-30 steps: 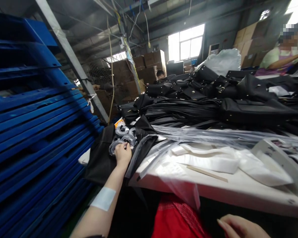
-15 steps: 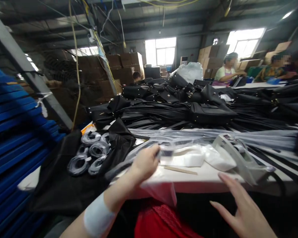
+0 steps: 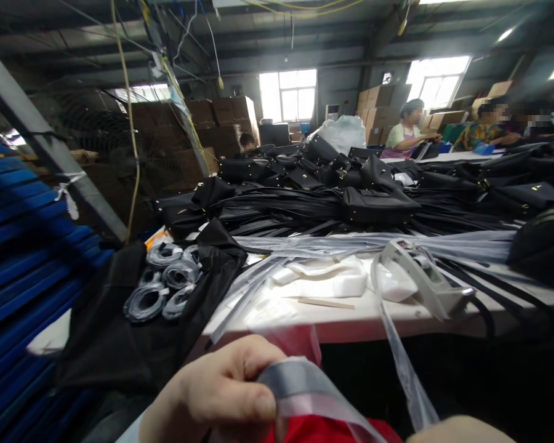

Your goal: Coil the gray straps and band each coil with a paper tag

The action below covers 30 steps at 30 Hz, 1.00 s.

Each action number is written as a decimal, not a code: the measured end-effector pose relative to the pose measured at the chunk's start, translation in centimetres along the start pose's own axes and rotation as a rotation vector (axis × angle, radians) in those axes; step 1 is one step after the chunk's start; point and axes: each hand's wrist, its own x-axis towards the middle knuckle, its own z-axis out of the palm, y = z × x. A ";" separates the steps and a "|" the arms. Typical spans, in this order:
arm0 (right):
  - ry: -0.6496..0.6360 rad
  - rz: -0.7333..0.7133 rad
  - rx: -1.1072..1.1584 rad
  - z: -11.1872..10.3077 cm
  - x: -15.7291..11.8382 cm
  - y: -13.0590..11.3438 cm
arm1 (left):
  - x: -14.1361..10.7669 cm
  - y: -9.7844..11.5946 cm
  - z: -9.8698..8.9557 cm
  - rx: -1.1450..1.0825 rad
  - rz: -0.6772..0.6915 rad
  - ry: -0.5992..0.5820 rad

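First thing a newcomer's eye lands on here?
Probably the heap of black bags spread across the middle of the view. Next, the left hand at the bottom centre, pinching a translucent strip; then the blue stack along the left edge.

The left hand (image 3: 224, 391) pinches a flat dark strip in clear plastic (image 3: 300, 383) between thumb and fingers. The right hand (image 3: 461, 431), largely cut off by the lower edge, is at the end of a translucent plastic ribbon (image 3: 401, 357) hanging off the white worktop (image 3: 364, 329). Translucent plastic-wrapped coils (image 3: 172, 280) lie on black sheet material (image 3: 108, 314), left. Black studded bags (image 3: 381, 206) are heaped behind.
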 end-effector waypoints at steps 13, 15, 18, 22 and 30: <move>0.165 0.330 -0.022 -0.9 -2.8 10.6 | 3.2 -0.5 -3.6 -0.758 0.506 0.868; 0.070 0.430 0.042 -0.4 -1.9 10.7 | 3.0 -0.3 -3.7 -0.691 0.502 0.900; -0.055 0.548 -0.012 -0.7 0.0 9.3 | 2.9 -1.0 -3.5 -0.519 0.524 0.958; 0.330 0.142 -0.357 -1.5 1.7 3.0 | 4.2 -3.1 -2.5 -0.171 0.317 0.807; 0.198 -0.346 -0.488 1.3 3.8 -5.6 | 9.9 -6.2 1.9 0.244 -0.029 -0.075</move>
